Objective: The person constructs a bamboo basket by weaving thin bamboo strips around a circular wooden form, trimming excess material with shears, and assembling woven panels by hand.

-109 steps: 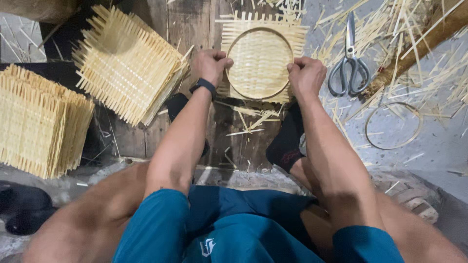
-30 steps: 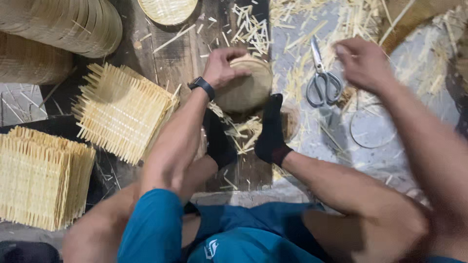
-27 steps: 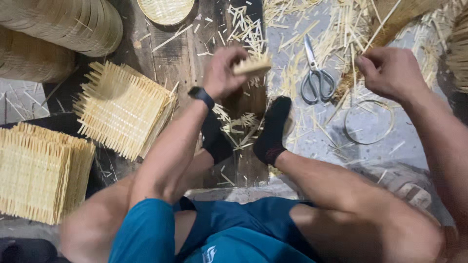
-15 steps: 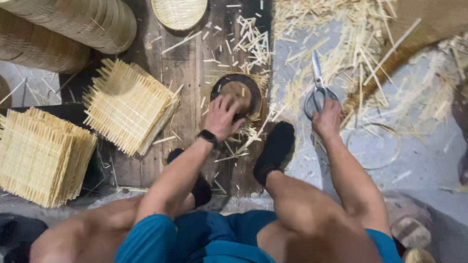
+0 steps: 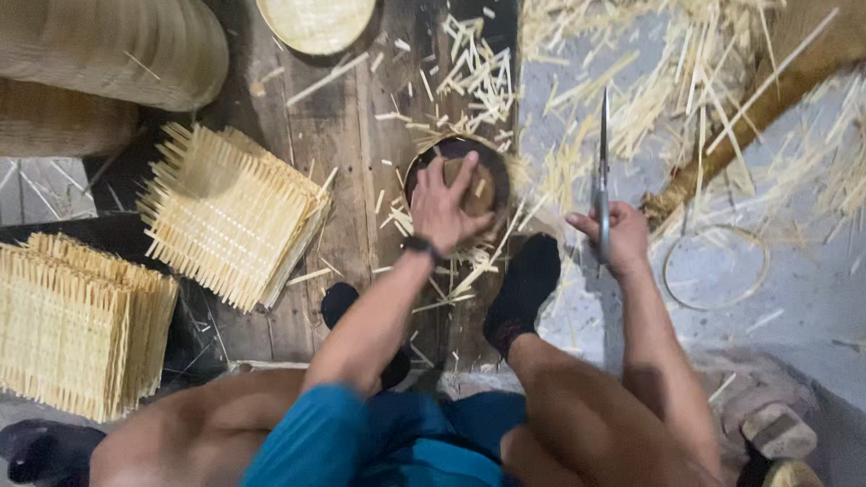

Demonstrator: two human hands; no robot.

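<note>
Two hands work over a plank floor [image 5: 343, 153] strewn with bamboo splinters. The left hand [image 5: 448, 206] lies palm-down on a round woven bamboo piece [image 5: 483, 171] that rests on the planks just ahead of the person's two dark-socked feet; its fingers [image 5: 465, 173] are spread and reach across the disc's dark centre, covering its near half, while the far rim shows beyond the fingertips. A dark watch sits at this wrist. The right hand [image 5: 615, 236] is curled round the handles of a pair of scissors [image 5: 603, 171], fingers pressed together in a fist, blades pointing away from the body and apart from the disc. Whether the blades are parted cannot be told. Left of the disc lie two stacks of square woven mats [image 5: 230, 212]; a thin bamboo hoop [image 5: 717, 269] lies on the grey ground right of the scissors.
</note>
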